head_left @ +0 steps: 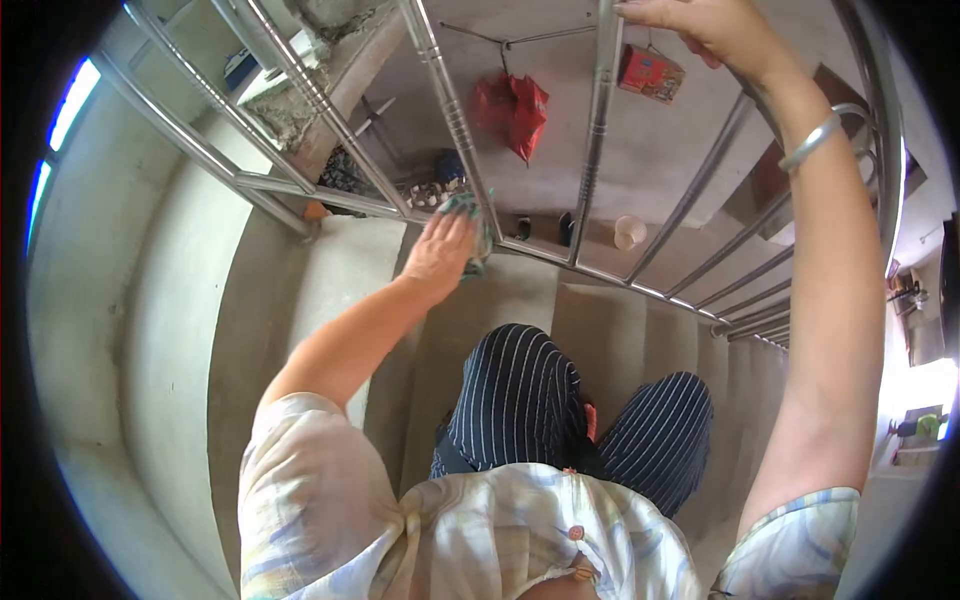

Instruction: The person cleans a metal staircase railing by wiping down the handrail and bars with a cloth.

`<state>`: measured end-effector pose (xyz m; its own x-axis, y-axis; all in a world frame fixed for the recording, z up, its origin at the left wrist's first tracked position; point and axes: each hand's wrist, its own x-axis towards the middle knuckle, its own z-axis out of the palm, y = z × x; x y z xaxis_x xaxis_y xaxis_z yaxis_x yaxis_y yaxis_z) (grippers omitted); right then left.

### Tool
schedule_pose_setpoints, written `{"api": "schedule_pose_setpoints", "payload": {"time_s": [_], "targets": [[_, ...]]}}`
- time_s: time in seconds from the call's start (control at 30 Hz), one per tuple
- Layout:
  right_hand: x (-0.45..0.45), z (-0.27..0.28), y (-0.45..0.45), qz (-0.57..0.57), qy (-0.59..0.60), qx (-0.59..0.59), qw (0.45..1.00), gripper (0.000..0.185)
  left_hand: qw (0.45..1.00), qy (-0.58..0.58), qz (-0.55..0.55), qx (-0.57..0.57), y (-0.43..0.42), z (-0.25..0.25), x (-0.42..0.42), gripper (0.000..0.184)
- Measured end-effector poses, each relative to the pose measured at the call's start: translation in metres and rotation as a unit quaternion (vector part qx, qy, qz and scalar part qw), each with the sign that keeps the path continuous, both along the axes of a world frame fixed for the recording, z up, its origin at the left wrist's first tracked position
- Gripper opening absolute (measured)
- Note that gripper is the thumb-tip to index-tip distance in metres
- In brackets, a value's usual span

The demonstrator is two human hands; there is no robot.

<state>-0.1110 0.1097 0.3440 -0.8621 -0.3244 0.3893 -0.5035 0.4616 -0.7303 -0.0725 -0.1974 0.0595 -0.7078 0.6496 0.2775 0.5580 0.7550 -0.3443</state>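
My left hand (443, 250) is closed on a green patterned cloth (478, 240). It presses the cloth against a metal baluster (455, 110) near the lower rail (535, 248) of the stair railing. My right hand (700, 28), with a silver bangle (810, 142) on the wrist, is raised at the top edge of the view. Its fingers curl round the upper part of the railing beside another baluster (597, 130); part of the grip lies out of view.
Concrete steps (500, 300) lie under my striped trousers (515, 400). Beyond the railing hang a red bag (512, 112) and a red box (651, 74). A pale bucket (629, 233) and dark shoes (566, 228) stand on the floor below. A plastered wall (90, 330) rises on the left.
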Motion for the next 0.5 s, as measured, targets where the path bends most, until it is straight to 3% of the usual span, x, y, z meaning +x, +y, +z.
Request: {"api": "schedule_pose_setpoints", "payload": {"time_s": [0.07, 0.1, 0.13, 0.2, 0.23, 0.27, 0.3, 0.33, 0.37, 0.43, 0.47, 0.5], "targets": [[0.006, 0.003, 0.0, -0.031, -0.041, -0.009, 0.999, 0.026, 0.998, -0.051, 0.038, 0.006, -0.004, 0.013, 0.012, 0.047], [0.001, 0.002, 0.002, -0.042, 0.047, 0.041, 0.997, 0.028, 0.982, -0.161, 0.094, 0.028, 0.0, 0.019, 0.019, 0.047], [-0.002, -0.001, 0.004, -0.052, 0.131, 0.09, 0.986, 0.03, 0.982, -0.164, 0.089, 0.024, 0.007, 0.024, 0.027, 0.047], [-0.002, -0.001, 0.003, -0.073, 0.111, 0.102, 0.986, 0.033, 0.863, -0.382, 0.268, 0.193, 0.024, 0.03, 0.04, 0.046], [-0.008, -0.003, 0.005, -0.036, 0.116, 0.072, 0.99, 0.032, 0.892, -0.324, 0.199, 0.244, 0.02, 0.008, 0.036, 0.05], [-0.009, -0.005, 0.005, 0.001, 0.119, 0.045, 0.992, 0.03, 0.89, -0.331, 0.195, 0.246, 0.032, 0.014, 0.037, 0.05], [-0.009, -0.006, 0.007, -0.002, 0.112, 0.052, 0.992, 0.03, 0.923, -0.295, 0.12, 0.217, 0.047, 0.02, 0.034, 0.048], [-0.008, -0.004, 0.007, 0.002, 0.065, 0.038, 0.997, 0.029, 0.947, -0.254, 0.045, 0.19, 0.06, 0.024, 0.029, 0.046], [-0.007, -0.003, 0.006, 0.007, 0.019, 0.025, 0.999, 0.028, 0.945, -0.258, 0.042, 0.197, 0.068, 0.015, 0.017, 0.046], [-0.007, -0.003, 0.005, 0.028, 0.012, 0.012, 0.999, 0.027, 0.998, -0.01, -0.042, 0.05, 0.081, -0.012, -0.011, 0.037], [-0.006, -0.004, 0.005, 0.049, 0.006, -0.01, 0.999, 0.026, 0.997, -0.012, -0.046, 0.055, 0.088, -0.02, -0.018, 0.037], [-0.005, -0.005, 0.005, 0.046, 0.003, -0.007, 0.999, 0.026, 0.995, -0.092, 0.019, -0.046, 0.093, -0.029, -0.024, 0.037]]}}
